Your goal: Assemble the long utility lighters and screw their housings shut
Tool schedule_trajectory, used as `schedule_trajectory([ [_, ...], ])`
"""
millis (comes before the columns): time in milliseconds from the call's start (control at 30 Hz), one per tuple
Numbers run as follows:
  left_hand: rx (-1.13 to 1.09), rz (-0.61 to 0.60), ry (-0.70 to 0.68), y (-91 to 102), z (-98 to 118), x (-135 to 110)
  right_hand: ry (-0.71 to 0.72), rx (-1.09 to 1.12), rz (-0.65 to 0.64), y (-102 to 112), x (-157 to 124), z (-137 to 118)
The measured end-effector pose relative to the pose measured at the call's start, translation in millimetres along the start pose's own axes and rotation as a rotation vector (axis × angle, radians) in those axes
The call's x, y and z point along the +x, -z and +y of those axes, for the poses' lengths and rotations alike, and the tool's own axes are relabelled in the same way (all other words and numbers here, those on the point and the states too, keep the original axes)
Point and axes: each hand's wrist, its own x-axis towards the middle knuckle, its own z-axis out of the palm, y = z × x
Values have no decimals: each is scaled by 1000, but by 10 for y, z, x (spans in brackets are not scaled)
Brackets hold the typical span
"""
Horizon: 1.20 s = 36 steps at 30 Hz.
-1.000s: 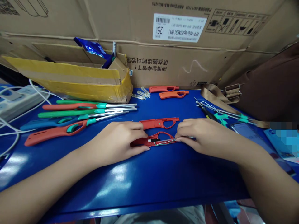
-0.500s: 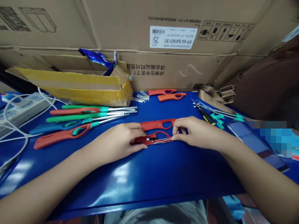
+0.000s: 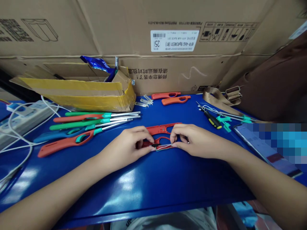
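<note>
Two halves of a red lighter casing lie on the blue table in front of me. The upper half (image 3: 157,129) is partly covered by my right hand, the nearer half (image 3: 164,140) by both hands. My left hand (image 3: 130,143) pinches a small black igniter (image 3: 155,145) at the nearer half, thumb and finger closed on it. Thin white and green wires (image 3: 164,147) run from it to my right hand (image 3: 195,140), whose thumb and fingertips are closed on them. A small shiny tip shows beside the right fingers; what it belongs to is hidden.
Assembled long-necked lighters (image 3: 79,123) lie at left beside a power strip (image 3: 26,113) with white cables. Behind are a taped carton (image 3: 96,95), clear small tubes (image 3: 145,101) and orange casings (image 3: 176,100). A screwdriver (image 3: 212,119) and a phone (image 3: 261,148) lie at right.
My right hand has moved left along the wires, closer to my left hand. My left fingers have shifted right onto the black igniter. The view has tilted slightly.
</note>
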Motion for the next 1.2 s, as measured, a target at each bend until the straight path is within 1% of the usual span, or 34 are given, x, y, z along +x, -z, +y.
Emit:
schedule_trajectory([
  [200,-28,6,45,4,17,19,-46,90,-48,30,-26,-9],
  [300,-32,-11,53,18,37,15,-49,125,-63,52,-32,-19],
  [500,-43,-22,61,13,45,19,-56,112,-66,51,-37,-15],
  [633,-47,-24,69,0,31,19,-33,116,-61,48,-53,-20],
  [833,-26,-21,55,-2,17,1,8,178,-71,69,-68,-50],
  [967,13,-13,74,-11,34,0,41,122,-81,77,-81,-52],
  [1100,26,-35,103,-16,62,5,65,55,-46,39,-67,-57],
  [1200,13,-34,110,-12,69,6,52,-6,-21,-5,-47,-70],
])
